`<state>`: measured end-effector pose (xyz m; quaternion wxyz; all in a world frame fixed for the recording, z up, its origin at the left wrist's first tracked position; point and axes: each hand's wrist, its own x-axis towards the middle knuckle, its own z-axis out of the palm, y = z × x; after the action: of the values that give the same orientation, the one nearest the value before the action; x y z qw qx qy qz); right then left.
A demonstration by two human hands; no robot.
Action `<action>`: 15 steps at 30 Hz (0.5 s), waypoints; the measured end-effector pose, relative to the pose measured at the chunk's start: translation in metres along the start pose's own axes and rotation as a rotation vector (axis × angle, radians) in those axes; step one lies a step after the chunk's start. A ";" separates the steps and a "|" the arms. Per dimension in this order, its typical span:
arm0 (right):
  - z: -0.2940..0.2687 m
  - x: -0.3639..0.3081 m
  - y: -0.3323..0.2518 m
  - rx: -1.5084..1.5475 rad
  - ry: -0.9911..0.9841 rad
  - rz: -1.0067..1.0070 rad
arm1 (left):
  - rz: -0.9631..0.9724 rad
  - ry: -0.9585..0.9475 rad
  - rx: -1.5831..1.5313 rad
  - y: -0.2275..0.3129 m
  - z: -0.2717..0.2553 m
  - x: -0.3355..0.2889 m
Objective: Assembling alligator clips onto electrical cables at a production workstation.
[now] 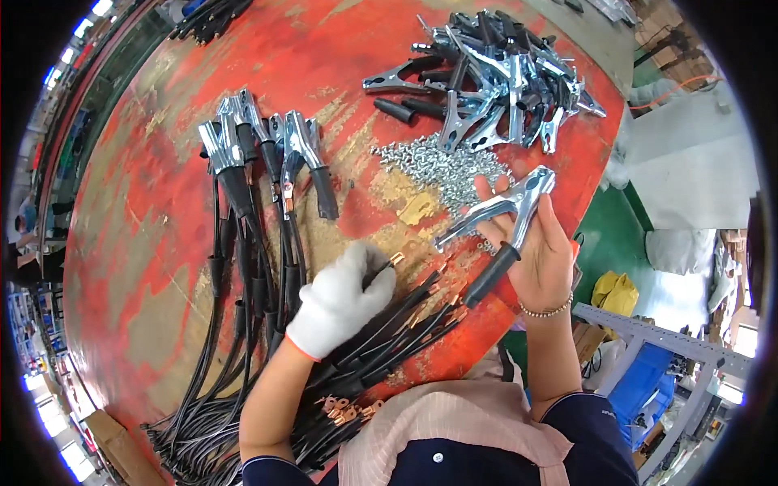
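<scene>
Clamp (527,191): silver, 1 handle black-sleeved; tilted, in right hand (541,263).
Cable lug (396,259): copper-coloured, protruding from gloved left hand (344,296).

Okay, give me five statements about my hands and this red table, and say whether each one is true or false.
1. The left hand wears a white glove. True.
2. The right hand is empty. False: it holds a metal spring clamp.
3. A copper-coloured cable lug shows at the left hand's fingers. True.
4. A beaded bracelet circles the left wrist. False: it is on the right wrist.
5. Small metal fasteners lie on the red table, nearer the person than the big heap of clamps. True.
</scene>
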<state>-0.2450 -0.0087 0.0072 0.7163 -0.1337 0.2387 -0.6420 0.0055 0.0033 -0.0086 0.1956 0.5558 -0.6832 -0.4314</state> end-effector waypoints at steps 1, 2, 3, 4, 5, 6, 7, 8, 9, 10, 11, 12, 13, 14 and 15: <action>-0.002 -0.002 0.004 -0.042 -0.005 -0.019 | -0.293 -0.215 -0.512 0.005 -0.009 0.002; -0.003 -0.004 0.009 -0.084 -0.011 -0.038 | -0.392 -0.342 -0.677 0.012 -0.020 0.005; -0.002 -0.006 0.011 -0.114 -0.006 -0.069 | -0.412 -0.404 -0.642 0.014 -0.025 0.007; -0.004 -0.008 0.015 -0.184 -0.009 -0.095 | -0.431 -0.466 -0.605 0.014 -0.027 0.008; -0.006 -0.010 0.020 -0.253 -0.012 -0.122 | -0.423 -0.435 -0.610 0.014 -0.026 0.006; -0.008 -0.013 0.024 -0.327 -0.012 -0.147 | -0.415 -0.408 -0.619 0.014 -0.021 0.000; -0.003 -0.015 0.027 -0.367 -0.031 -0.153 | -0.407 -0.380 -0.627 0.014 -0.017 -0.003; -0.003 -0.017 0.029 -0.386 -0.074 -0.148 | -0.402 -0.361 -0.619 0.016 -0.014 -0.004; -0.003 -0.018 0.032 -0.402 -0.121 -0.144 | -0.397 -0.338 -0.608 0.021 -0.013 -0.006; -0.003 -0.020 0.035 -0.418 -0.169 -0.138 | -0.392 -0.314 -0.597 0.023 -0.012 -0.008; -0.001 -0.023 0.036 -0.489 -0.153 -0.131 | -0.287 -0.251 -0.527 0.018 -0.006 -0.009; 0.001 -0.025 0.036 -0.496 -0.163 -0.132 | -0.275 -0.257 -0.464 0.017 -0.007 -0.009; 0.002 -0.026 0.037 -0.504 -0.173 -0.132 | -0.263 -0.263 -0.402 0.017 -0.008 -0.009; 0.003 -0.028 0.038 -0.512 -0.182 -0.132 | -0.252 -0.270 -0.340 0.016 -0.009 -0.008; 0.003 -0.030 0.039 -0.586 -0.176 -0.156 | -0.258 -0.254 -0.365 0.016 -0.008 -0.009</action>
<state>-0.2121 0.0262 -0.0047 0.6137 -0.4073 0.3395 -0.5850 0.0046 0.0088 0.0102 0.1485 0.5352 -0.5367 -0.6352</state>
